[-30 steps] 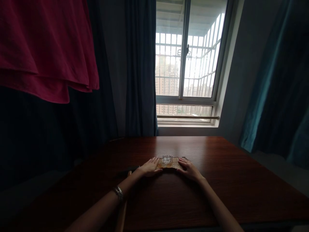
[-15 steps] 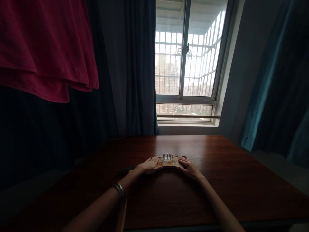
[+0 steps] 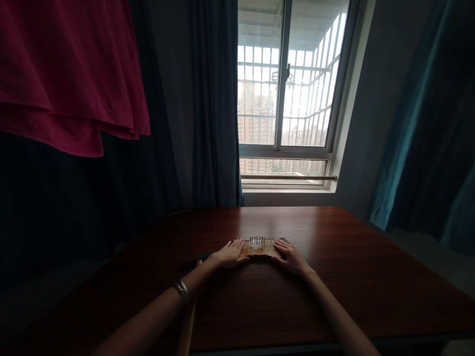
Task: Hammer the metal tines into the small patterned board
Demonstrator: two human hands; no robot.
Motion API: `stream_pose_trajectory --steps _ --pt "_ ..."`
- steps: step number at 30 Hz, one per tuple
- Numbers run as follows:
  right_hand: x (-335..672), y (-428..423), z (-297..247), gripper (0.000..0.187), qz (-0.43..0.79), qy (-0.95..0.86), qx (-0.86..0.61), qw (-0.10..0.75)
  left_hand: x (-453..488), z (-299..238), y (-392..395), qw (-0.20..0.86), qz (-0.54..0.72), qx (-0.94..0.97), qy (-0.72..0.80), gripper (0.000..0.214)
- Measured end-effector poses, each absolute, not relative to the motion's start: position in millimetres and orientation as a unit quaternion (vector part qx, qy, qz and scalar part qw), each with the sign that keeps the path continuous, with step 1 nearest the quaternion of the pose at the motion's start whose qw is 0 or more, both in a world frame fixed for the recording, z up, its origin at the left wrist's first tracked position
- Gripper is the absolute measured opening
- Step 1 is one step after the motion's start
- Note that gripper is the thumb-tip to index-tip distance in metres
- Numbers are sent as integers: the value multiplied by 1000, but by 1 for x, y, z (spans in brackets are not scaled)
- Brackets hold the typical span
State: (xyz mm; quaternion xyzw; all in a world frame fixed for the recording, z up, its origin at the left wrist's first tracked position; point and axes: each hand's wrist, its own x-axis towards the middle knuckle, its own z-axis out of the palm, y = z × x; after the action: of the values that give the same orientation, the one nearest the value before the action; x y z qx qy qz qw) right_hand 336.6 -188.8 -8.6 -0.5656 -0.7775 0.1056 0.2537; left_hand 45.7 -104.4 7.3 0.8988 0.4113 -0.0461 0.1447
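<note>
A light, speckled board (image 3: 267, 248) lies on the dark wooden table (image 3: 267, 306), with several thin nails (image 3: 257, 241) standing upright near its middle. My left hand (image 3: 230, 253) rests flat on the board's left end, fingers stretched out. On the right end lies my right hand (image 3: 291, 257), also flat with extended fingers. Under my left forearm is a tool with a pale wooden handle (image 3: 188, 326), perhaps a hammer; its dark head is hard to make out. A silvery bracelet (image 3: 182, 290) circles my left wrist.
Behind the table are a barred window (image 3: 282, 151) and dark blue curtains (image 3: 217, 123). A pink cloth (image 3: 74, 79) hangs at the upper left. The table's right edge slopes toward another blue curtain (image 3: 404, 163).
Both hands keep their places on the board, and the nails stand as before. Only a very slight shift of the camera view shows.
</note>
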Motion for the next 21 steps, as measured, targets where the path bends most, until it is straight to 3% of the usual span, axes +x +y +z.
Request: stream_pose_trajectory --steps 7,10,13,15,17,21 --pt "335 -195 -9 68 72 -787 -561 244 36 11 -103 202 25 888 412 99" --pt "333 -198 -4 65 22 -793 -545 272 28 28 -107 221 120 867 430 79" --pt "325 -205 8 40 -43 -775 -541 322 15 51 -117 198 187 860 433 50" --pt "309 -215 19 23 -67 -756 -549 351 5 65 -124 174 169 836 492 48" --pt "283 -230 29 22 -58 -735 -570 362 -5 77 -131 144 125 808 558 50" --pt "207 -268 38 14 43 -780 -561 275 -17 89 -145 98 4 755 648 35"
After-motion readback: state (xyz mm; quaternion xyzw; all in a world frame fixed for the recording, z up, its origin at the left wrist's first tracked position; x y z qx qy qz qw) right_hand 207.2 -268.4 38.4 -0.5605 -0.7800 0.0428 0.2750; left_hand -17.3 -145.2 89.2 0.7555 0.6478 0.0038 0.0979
